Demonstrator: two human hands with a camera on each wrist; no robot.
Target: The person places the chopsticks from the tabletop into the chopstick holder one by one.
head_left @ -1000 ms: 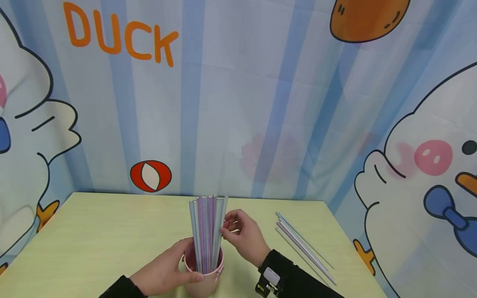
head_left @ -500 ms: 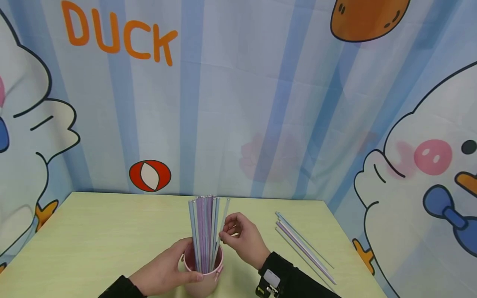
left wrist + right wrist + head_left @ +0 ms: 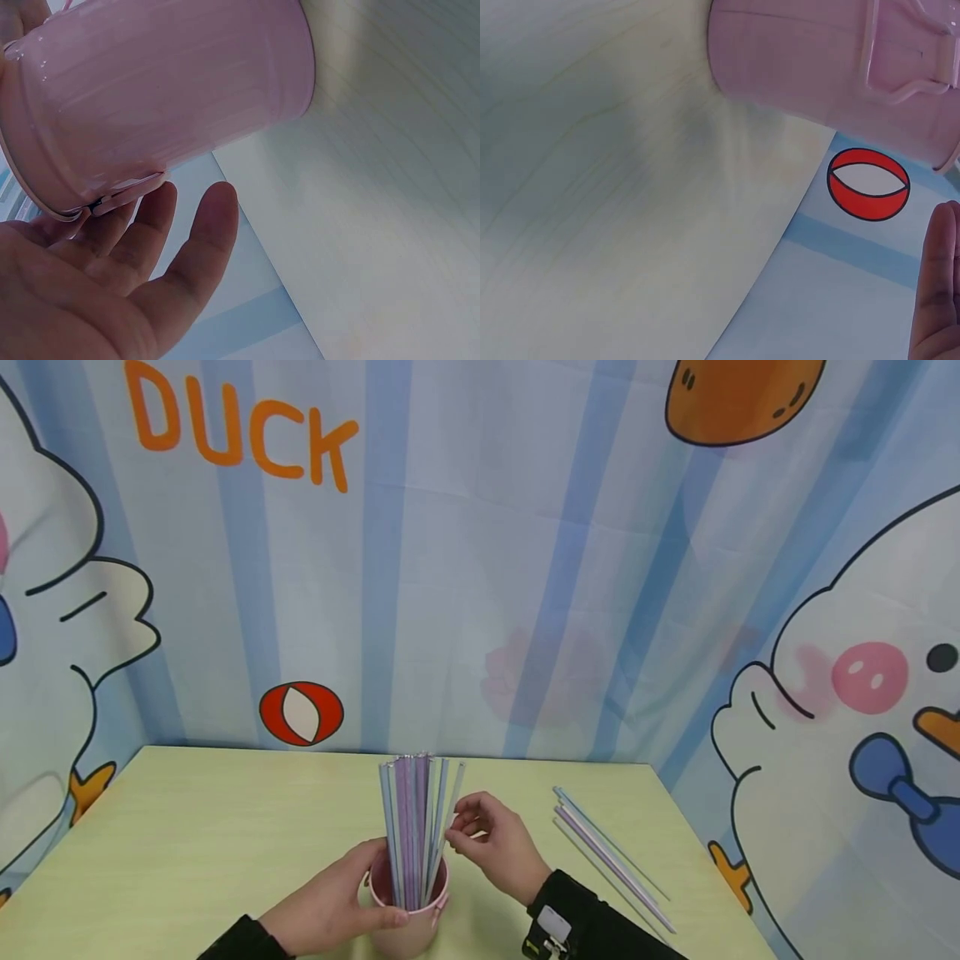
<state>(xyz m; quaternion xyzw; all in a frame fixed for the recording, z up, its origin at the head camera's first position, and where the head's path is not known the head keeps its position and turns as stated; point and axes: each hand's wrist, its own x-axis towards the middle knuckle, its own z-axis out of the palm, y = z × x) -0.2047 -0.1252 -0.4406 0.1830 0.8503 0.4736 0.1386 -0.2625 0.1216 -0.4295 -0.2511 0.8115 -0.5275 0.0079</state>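
Half-curled left fingers (image 3: 372,853) are gripping the pink cup (image 3: 408,937); near-closed right fingers (image 3: 474,803) are pinching one leaning straw (image 3: 457,789); a sideways tug could be tipping the cup.

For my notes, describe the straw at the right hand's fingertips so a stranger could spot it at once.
On the yellow table, the left hand holds a pink cup with a bundle of straws. At the bundle's right edge, by the right hand, is the pale straw: it leans more to the right than its neighbours, its top apart from theirs.
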